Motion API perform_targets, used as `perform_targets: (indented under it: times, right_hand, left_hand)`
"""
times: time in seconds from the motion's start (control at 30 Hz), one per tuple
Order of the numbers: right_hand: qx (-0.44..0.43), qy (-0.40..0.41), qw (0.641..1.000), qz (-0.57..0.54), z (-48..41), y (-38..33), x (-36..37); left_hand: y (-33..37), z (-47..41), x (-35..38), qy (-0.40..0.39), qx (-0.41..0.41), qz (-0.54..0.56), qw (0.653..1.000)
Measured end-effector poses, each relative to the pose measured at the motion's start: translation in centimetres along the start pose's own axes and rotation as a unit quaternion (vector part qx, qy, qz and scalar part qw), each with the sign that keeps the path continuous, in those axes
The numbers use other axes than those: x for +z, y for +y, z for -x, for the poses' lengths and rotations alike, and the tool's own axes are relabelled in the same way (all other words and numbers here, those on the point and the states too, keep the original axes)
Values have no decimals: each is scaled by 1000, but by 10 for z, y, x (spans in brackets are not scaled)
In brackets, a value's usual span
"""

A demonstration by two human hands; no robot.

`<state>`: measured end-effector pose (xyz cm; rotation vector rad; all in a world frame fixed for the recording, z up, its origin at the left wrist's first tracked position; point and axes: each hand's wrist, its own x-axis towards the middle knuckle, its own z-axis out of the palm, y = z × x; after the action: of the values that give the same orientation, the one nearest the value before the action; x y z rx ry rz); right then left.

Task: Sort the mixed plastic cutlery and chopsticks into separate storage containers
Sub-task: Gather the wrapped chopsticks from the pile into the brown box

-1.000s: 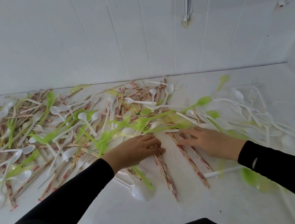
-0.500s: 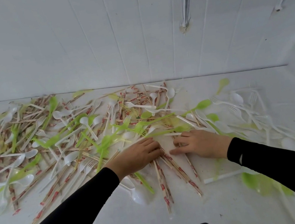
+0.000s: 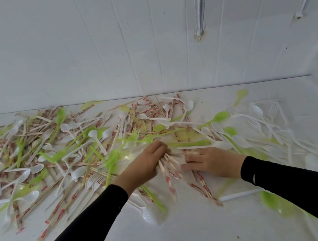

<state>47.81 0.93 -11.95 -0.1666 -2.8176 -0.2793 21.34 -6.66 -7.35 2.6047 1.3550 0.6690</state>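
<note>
A wide heap of white plastic spoons [image 3: 94,134], white forks [image 3: 254,122], green forks [image 3: 112,160] and red-and-white wrapped chopsticks [image 3: 59,210] covers the white table [image 3: 194,231]. My left hand [image 3: 142,163] curls round a fanned bunch of chopsticks [image 3: 169,169] at the heap's front edge. My right hand [image 3: 209,160] lies beside it with fingers bent, pressing on more wrapped chopsticks [image 3: 202,182] on the table. No storage container shows in this view.
A white panelled wall [image 3: 139,38] rises directly behind the heap. Green spoons [image 3: 272,202] and a white stick [image 3: 239,195] lie by my right forearm. A white spoon [image 3: 147,213] and a green handle [image 3: 153,197] lie under my left wrist.
Both hands have drawn together and pulled the chopsticks inward. My left hand went from lying flat on them to gripping a bunch; the right hand's fingers have curled.
</note>
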Motion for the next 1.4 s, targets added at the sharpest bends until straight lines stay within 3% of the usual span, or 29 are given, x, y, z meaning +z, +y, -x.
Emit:
perform_targets:
  times: [0.13, 0.27, 0.43, 0.57, 0.7, 0.8, 0.87, 1.0, 1.1, 1.2, 1.33, 1.4]
  right_hand:
    - [-6, -8, 1000, 21, -6, 4, -4]
    - [3, -6, 1000, 20, -15, 11, -8]
    - [-34, 4, 999, 23, -22, 16, -5]
    - [-16, 7, 1000, -2, -26, 5, 5]
    - [-22, -18, 999, -19, -32, 5, 1]
    - [-22, -48, 998, -29, -20, 14, -2]
    - [-8, -59, 998, -33, -14, 18, -5]
    - [9, -46, 999, 4, -14, 23, -13]
    - [17, -37, 999, 35, -14, 28, -12]
    - [14, -28, 999, 44, -14, 27, -13]
    - [34, 21, 999, 22, -11, 13, -17]
    - [92, 82, 992, -18, -11, 4, -20]
  left_hand:
    - [2, -15, -21, 92, -142, 135, 976]
    - [12, -24, -32, 216, -252, 204, 921]
    - [-8, -12, -18, 228, -285, 237, 900]
    - [-7, -7, -10, 225, -310, 304, 872]
    - [-3, -14, -9, 205, -352, 269, 873]
    - [0, -21, -20, 249, -385, 321, 829]
    - [3, -24, -32, 289, -365, 372, 803]
    - [13, -31, -50, 271, -313, 328, 849]
    - [18, -34, -50, 172, -286, 282, 899]
    - [18, -35, -43, 50, -206, 225, 951]
    - [15, -29, -32, -24, -176, 153, 972]
    - [10, -22, -25, -41, -181, 125, 975]
